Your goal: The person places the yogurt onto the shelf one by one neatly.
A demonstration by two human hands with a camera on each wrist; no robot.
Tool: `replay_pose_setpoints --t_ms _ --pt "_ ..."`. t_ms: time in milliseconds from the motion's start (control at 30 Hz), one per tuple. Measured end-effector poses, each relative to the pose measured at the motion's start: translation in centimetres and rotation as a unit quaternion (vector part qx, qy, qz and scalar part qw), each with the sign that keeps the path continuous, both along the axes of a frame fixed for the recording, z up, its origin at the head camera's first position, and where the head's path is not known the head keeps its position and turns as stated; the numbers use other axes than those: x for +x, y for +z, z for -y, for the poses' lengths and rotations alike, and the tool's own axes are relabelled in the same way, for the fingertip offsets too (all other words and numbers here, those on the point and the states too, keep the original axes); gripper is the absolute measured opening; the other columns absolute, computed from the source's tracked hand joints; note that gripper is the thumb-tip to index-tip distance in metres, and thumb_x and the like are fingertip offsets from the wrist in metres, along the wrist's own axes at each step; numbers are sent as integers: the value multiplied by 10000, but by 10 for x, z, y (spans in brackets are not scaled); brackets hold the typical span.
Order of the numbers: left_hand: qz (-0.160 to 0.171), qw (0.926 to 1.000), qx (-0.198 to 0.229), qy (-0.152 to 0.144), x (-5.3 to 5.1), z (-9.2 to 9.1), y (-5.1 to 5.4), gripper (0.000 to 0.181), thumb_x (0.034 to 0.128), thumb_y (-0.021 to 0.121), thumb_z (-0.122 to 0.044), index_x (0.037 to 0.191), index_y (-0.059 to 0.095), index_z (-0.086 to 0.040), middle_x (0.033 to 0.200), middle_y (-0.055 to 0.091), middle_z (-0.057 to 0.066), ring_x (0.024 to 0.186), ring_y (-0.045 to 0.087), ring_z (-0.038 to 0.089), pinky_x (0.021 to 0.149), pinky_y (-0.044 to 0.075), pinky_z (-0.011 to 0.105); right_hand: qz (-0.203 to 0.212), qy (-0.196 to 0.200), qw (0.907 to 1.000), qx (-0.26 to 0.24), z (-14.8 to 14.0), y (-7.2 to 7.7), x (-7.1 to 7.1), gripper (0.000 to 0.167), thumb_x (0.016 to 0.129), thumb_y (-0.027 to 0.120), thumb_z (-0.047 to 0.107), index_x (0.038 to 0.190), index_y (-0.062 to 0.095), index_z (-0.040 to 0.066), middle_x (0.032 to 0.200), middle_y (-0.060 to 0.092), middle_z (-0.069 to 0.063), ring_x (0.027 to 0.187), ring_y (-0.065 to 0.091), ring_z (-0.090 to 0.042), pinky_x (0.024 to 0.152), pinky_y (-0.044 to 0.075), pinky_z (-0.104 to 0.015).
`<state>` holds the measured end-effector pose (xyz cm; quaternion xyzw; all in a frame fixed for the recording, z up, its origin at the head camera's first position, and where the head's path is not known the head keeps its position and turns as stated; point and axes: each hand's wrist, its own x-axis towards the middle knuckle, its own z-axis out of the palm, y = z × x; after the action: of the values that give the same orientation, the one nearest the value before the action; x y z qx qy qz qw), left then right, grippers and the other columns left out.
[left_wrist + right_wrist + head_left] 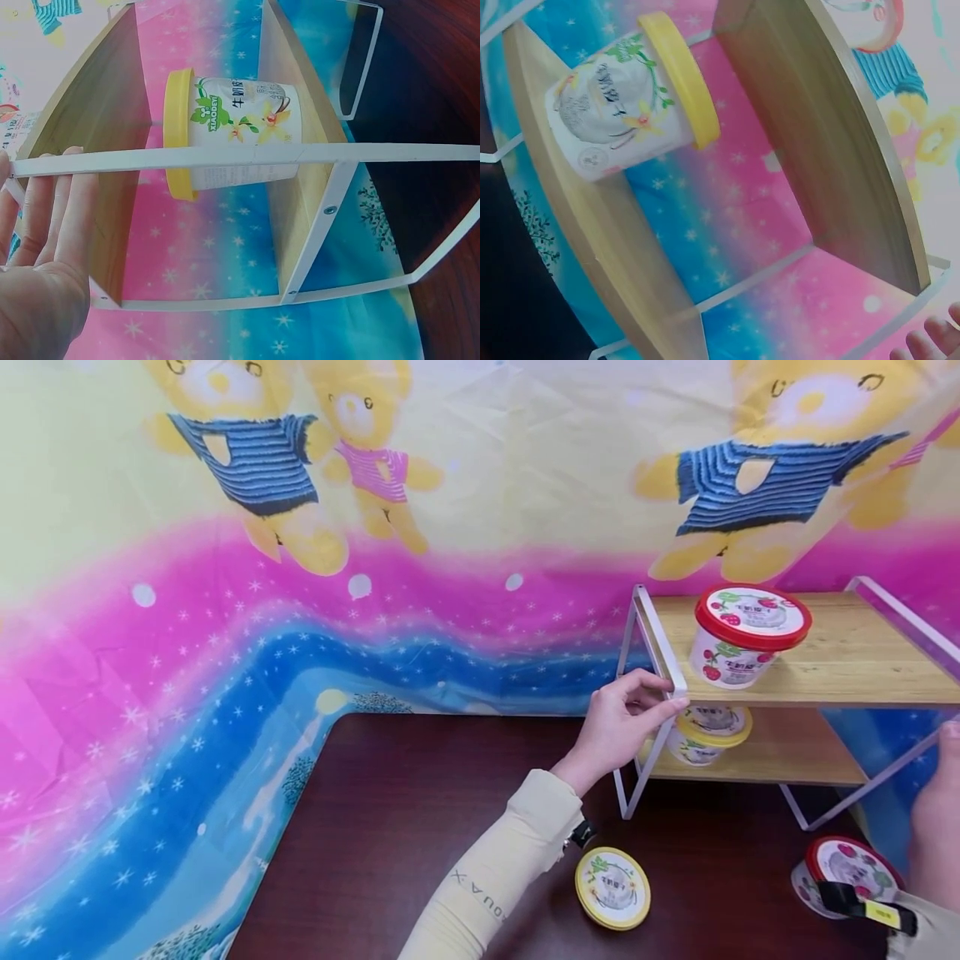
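My left hand pinches the front left upright of a two-tier shelf with wooden boards and a white metal frame. In the left wrist view its fingers pass behind the bar. Beside the shelf's right side frame, my right hand is partly cut off; its fingertips lie just outside the bar, apart from it. On the upper board stands a red-lidded tub. A yellow-lidded tub sits upright on the lower board, below the red one.
Another yellow-lidded tub stands on the dark wooden table in front of the shelf. One more red-lidded tub is at the right, partly behind the right wrist strap. Behind everything hangs a bear-printed cloth.
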<state>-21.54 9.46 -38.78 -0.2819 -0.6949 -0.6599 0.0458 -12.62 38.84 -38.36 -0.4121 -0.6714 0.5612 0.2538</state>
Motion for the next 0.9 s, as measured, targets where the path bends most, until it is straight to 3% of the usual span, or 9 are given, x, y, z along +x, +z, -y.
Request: replay_pose_setpoints --t_ms 133,367,533,733,900 --pt "17 10000 -4 -5 0 0 1 167 955 745 -186 1096 690 -116 915 682 -79 815 643 -14 737 559 205 -13 74 9997 236 5 1 3 584 1041 391 542 1586 200 454 1646 203 127 1488 177 -102 1194 68 -391" --pt "68 10000 -12 -41 0 0 1 168 955 746 -190 1098 689 -121 922 684 -74 817 643 -10 732 562 211 -591 -69 9960 663 25 4 9 437 1064 470 395 1500 434 402 1540 375 159 1335 296 8 1166 128 -261" --pt "53 10000 14 -79 -2 1 1 171 955 745 -187 1102 687 -121 937 685 -56 816 647 -2 730 566 218 -915 93 9885 1200 36 7 12 437 1061 497 331 1497 458 337 1504 448 142 1364 354 -4 1153 166 -204" --pt "61 9999 -5 -89 -2 0 -1 175 955 746 -194 1105 685 -126 936 687 -59 819 648 1 731 566 217 -1354 662 9716 1826 41 3 15 459 1065 540 205 1511 454 271 1474 476 105 1328 393 -35 1128 229 -207" --pt "80 9999 -29 -70 -2 0 -1 169 957 743 -202 1098 684 -130 905 682 -84 813 646 0 723 566 217 -1786 1192 9541 2088 44 1 20 476 1041 566 100 1495 485 218 1421 509 110 1291 412 -53 1048 292 -123"
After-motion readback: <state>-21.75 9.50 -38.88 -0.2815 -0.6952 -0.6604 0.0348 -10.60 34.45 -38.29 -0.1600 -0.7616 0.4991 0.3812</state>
